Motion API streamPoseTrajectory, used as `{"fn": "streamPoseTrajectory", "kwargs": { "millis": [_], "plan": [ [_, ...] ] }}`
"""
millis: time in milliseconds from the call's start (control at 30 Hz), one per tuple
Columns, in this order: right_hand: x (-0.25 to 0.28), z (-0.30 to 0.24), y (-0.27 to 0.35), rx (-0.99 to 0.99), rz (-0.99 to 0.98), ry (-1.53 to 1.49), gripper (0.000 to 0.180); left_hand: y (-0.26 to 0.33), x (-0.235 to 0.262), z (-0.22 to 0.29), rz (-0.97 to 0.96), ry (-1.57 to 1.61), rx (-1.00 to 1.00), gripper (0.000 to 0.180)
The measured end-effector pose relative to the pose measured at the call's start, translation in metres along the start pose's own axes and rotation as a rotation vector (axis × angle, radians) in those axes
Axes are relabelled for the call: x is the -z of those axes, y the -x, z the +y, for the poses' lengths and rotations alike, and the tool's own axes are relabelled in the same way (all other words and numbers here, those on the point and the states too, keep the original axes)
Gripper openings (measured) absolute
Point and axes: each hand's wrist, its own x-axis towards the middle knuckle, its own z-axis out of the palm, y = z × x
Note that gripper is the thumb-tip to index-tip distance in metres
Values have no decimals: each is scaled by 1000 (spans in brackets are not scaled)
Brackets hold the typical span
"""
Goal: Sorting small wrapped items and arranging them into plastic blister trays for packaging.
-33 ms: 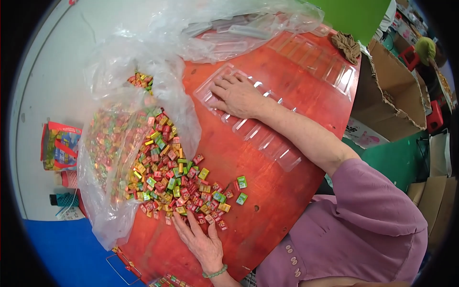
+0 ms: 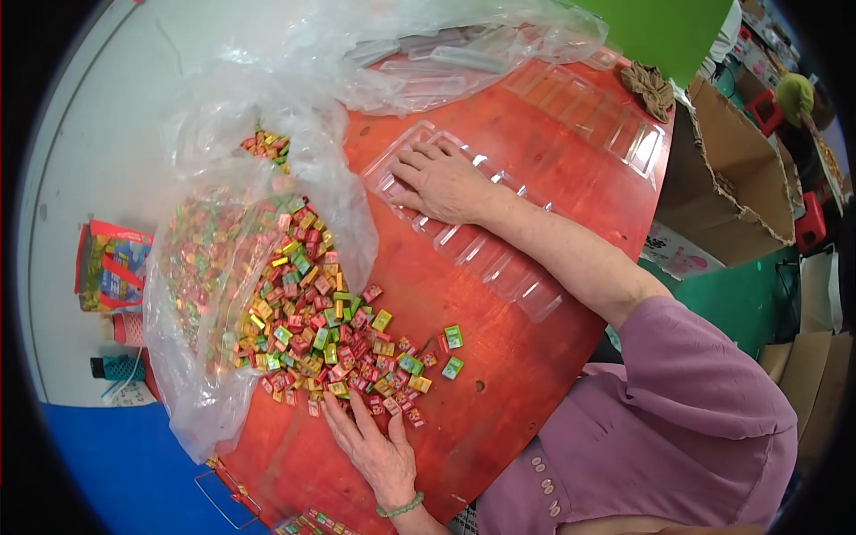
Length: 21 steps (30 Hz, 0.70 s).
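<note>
My left hand (image 2: 379,455) lies palm down with fingers stretched and spread. Its fingertips touch the near edge of a heap of small boxed sweets (image 2: 334,339) in red, yellow and green wrappers. The heap spills from a large clear plastic bag (image 2: 201,401). My right hand (image 2: 443,185) rests over the far left end of a clear plastic tray (image 2: 499,272) with a row of compartments. Its fingers are apart and slightly bent, and what lies under the palm is hidden. Two green sweets (image 2: 453,367) sit apart from the heap.
Another clear tray (image 2: 580,107) lies at the far side of the red table (image 2: 526,392). More trays (image 2: 419,85) are under plastic film at the back. A brown cloth (image 2: 648,89) lies by the far corner, next to an open cardboard box (image 2: 727,183). A colourful bag (image 2: 116,267) stands at left.
</note>
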Motion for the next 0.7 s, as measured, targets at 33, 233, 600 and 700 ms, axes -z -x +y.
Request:
{"fn": "streamPoseTrajectory", "kwargs": {
  "millis": [33, 233, 600, 700],
  "plan": [
    [-1, -7, 0, 5, -3, -38, 56, 2, 1, -1, -3, 7, -8, 68],
    [3, -26, -4, 35, -52, -24, 56, 5, 6, 1, -6, 21, -13, 71],
    [24, 3, 0, 62, -71, 1, 60, 2, 3, -8, 108, 115, -128, 67],
    [54, -29, -1, 140, -71, -91, 52, -2, 10, -9, 148, 123, -120, 69]
  ]
}}
